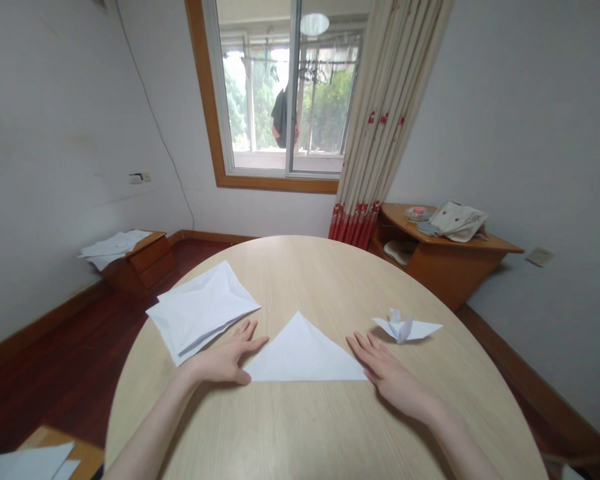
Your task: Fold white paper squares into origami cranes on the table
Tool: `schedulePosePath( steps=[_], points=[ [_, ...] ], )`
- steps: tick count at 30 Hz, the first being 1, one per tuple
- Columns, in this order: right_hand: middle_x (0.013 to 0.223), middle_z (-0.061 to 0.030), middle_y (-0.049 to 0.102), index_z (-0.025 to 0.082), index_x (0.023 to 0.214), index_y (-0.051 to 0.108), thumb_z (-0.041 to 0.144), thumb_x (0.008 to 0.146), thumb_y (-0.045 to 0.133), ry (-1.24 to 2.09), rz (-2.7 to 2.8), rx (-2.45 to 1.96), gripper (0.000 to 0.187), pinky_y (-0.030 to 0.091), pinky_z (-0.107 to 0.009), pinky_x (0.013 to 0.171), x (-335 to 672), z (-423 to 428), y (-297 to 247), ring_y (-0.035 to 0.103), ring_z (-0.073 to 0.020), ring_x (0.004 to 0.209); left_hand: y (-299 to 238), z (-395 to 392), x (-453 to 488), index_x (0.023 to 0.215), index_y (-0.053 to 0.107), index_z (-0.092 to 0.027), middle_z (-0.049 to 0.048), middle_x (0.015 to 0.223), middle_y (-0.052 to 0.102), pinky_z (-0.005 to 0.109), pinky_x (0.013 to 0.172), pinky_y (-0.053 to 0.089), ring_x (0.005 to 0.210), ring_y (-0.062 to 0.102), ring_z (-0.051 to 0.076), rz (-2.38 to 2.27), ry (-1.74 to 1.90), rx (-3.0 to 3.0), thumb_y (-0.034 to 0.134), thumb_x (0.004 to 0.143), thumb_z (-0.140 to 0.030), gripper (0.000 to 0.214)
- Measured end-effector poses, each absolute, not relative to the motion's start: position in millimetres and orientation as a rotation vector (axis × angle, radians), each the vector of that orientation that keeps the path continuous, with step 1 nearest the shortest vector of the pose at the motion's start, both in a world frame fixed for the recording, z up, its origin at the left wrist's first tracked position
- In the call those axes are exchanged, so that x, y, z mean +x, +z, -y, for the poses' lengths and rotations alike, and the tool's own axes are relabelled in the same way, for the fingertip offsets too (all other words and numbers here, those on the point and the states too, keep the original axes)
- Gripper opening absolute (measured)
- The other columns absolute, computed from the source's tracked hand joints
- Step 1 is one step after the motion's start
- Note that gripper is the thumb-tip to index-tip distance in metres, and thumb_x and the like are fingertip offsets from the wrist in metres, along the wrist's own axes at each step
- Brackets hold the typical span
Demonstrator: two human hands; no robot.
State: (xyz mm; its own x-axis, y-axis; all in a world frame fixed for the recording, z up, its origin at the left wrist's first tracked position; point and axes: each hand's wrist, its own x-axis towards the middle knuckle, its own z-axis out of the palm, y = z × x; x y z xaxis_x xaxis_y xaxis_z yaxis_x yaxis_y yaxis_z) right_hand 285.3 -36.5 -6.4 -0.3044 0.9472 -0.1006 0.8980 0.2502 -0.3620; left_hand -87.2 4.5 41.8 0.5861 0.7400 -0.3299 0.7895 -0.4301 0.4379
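A round, pale wood-grain table (300,427) stands on a dark red floor (70,383) in a white-walled room, facing a wood-framed sliding window (253,113) with a cream curtain (385,127), red at its hem. A wooden drawer cabinet (153,263) is at the left wall, a corner desk (445,273) at the right. The folded paper triangle (303,357) is plain white, flat, with faint creases near its tip. It lies centrally on the near half of the table, between a stack of white paper (207,310) and a paper crane (401,328). Its apex points away from the person toward the window; its long axis, the straight base, runs left to right. The left hand (227,357), fingers spread, touches the left corner; the right hand (386,369), fingers slightly apart, touches the right.
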Motion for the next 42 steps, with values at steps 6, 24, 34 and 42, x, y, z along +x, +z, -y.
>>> schedulePosePath(
  steps=[6, 24, 34, 42],
  points=[
    [0.150, -0.0075, 0.031, 0.016, 0.143, 0.037, 0.015, 0.092, 0.028, 0.396, 2.283, -1.629, 0.052, 0.024, -0.045, 0.115, 260, 42, 9, 0.027, -0.0204, 0.139, 35, 3, -65, 0.147, 0.025, -0.008, 0.0197, 0.153, -0.005, 0.050, 0.114, 0.007, 0.139, -0.012, 0.034, -1.358, 0.020, 2.336, 0.063, 0.069, -0.068, 0.105],
    [0.153, -0.0106, 0.022, 0.015, 0.149, 0.021, 0.030, 0.092, 0.043, 0.363, 2.343, -1.543, 0.063, 0.025, -0.045, 0.114, 224, 46, -9, 0.020, -0.0219, 0.141, 16, 11, -37, 0.144, 0.031, -0.012, 0.0205, 0.153, 0.008, 0.050, 0.114, 0.008, 0.143, 0.002, 0.030, -1.365, 0.275, 2.369, 0.072, 0.071, -0.046, 0.090],
    [0.155, -0.0077, 0.015, 0.019, 0.151, 0.009, 0.027, 0.091, 0.042, 0.397, 2.288, -1.509, 0.068, 0.021, -0.044, 0.116, 224, 44, -14, 0.013, -0.0197, 0.143, 13, 15, -36, 0.147, 0.027, -0.019, 0.0134, 0.156, 0.007, 0.042, 0.114, 0.020, 0.142, 0.015, 0.028, -1.289, 0.470, 2.234, 0.076, 0.069, -0.028, 0.093],
    [0.156, -0.0100, 0.016, 0.022, 0.151, -0.001, 0.021, 0.090, 0.046, 0.317, 2.261, -1.443, 0.076, 0.026, -0.046, 0.114, 225, 43, -14, 0.014, -0.0208, 0.142, 6, 15, -36, 0.146, 0.028, -0.030, 0.0069, 0.157, -0.004, 0.042, 0.109, 0.033, 0.141, 0.022, 0.029, -1.218, 0.698, 2.266, 0.077, 0.067, -0.017, 0.093]
  ],
)
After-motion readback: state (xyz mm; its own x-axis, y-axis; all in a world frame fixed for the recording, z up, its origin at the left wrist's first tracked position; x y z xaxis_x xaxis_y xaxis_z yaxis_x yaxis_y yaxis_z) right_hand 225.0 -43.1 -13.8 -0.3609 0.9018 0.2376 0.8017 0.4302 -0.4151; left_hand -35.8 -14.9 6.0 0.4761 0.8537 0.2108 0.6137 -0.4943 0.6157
